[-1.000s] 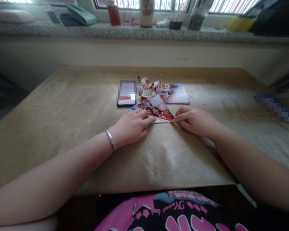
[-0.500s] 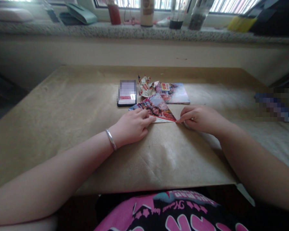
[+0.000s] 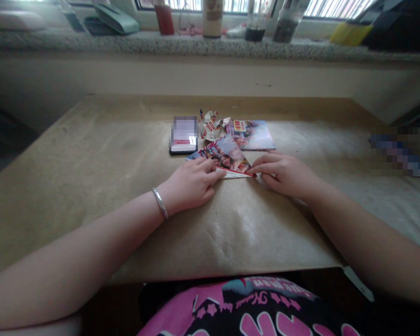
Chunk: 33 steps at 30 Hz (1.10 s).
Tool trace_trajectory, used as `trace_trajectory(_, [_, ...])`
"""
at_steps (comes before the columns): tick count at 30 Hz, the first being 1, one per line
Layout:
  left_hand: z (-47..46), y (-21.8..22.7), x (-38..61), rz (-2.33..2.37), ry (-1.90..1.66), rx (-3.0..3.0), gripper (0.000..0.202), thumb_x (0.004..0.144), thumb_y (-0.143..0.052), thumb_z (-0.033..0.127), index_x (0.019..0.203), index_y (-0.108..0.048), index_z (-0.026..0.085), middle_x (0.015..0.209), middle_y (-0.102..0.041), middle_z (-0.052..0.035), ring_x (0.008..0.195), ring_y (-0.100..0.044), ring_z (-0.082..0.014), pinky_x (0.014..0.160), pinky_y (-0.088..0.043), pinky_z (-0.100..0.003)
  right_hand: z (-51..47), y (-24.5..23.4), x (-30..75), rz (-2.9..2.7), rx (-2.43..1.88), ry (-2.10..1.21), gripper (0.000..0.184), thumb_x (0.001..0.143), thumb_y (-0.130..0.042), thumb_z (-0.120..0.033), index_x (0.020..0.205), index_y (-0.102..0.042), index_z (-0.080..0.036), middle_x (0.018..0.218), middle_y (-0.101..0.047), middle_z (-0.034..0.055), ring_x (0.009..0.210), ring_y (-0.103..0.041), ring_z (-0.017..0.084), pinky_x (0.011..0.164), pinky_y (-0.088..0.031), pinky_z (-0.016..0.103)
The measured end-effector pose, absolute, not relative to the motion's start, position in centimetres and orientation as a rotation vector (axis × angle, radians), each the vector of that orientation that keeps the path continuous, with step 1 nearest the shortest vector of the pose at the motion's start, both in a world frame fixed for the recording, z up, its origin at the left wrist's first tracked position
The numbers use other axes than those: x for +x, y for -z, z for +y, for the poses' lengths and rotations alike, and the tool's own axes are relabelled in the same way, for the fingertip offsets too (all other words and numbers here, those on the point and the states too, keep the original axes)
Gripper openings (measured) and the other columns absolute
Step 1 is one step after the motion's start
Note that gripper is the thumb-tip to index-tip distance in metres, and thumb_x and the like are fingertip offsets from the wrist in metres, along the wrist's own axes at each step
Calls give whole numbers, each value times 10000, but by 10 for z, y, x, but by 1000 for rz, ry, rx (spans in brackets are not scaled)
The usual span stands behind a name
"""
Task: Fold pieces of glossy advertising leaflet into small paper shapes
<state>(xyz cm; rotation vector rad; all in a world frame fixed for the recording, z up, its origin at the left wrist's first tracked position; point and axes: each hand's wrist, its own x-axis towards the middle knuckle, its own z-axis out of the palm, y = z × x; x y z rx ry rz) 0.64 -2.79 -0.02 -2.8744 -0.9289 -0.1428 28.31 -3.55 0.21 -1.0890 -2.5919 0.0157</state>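
My two bare hands rest on a folded, glossy printed sheet (image 3: 227, 151) at the centre of a tan-covered table (image 3: 112, 186). The sheet lies in a wedge shape, with a pale strip along its near edge and a photo of people across its face.

My left hand (image 3: 194, 182), at 8 o'clock from the sheet, lies palm down and loosely spread. Its fingers press on the sheet's left part and one reaches out along the pale strip; it presses rather than grips. A silver bangle (image 3: 160, 203) circles that wrist. My right hand (image 3: 283, 175), at 4 o'clock, is half curled, its fingertips meeting the sheet's right corner; whether thumb and finger pinch the paper, I cannot tell.

A phone (image 3: 184, 135) with its screen blurred out lies at 10 o'clock. A crumpled printed paper (image 3: 210, 127) sits at 11 o'clock, and a flat printed leaflet (image 3: 261, 135) with a yellow label at 2 o'clock, just beside it. Well apart, at 3 o'clock, is a pixelated blue item (image 3: 402, 156). Beyond the table, at 12 o'clock, runs a speckled windowsill (image 3: 161, 49), bearing a red container (image 3: 165, 19) and a cream bottle (image 3: 213, 18). At 6 o'clock shows my black-and-pink shirt (image 3: 231, 308).
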Motion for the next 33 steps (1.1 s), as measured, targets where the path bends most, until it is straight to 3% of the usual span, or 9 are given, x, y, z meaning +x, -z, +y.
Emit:
trace_trajectory(13, [-28, -4, 7, -866, 132, -2868, 447, 899, -441, 258, 1329, -541, 189, 1130, -588, -121, 1046, -524, -254, 942, -445, -395, -34, 8, 268, -2599, -983, -89, 364, 826, -508, -105, 1065, -749, -236, 1072, -704, 77, 967, -606, 215, 883, -493, 381])
trace_trajectory(27, [-31, -7, 6, -848, 89, -2874, 468, 918, -426, 277, 1364, -507, 158, 1188, -583, -144, 1094, -522, -274, 989, -435, -422, -32, 13, 251, -2676, -850, 98, 404, 847, -494, -128, 1161, -709, -263, 1122, -674, 80, 1010, -575, 223, 890, -479, 383])
trace_trajectory(33, [-31, -10, 3, -776, 32, -2883, 475, 916, -428, 265, 1386, -480, 219, 1190, -580, -135, 1076, -533, -273, 938, -457, -412, -32, 12, 253, -2623, -890, 40, 405, 853, -498, -116, 1144, -722, -289, 1064, -690, 78, 953, -598, 210, 849, -492, 367])
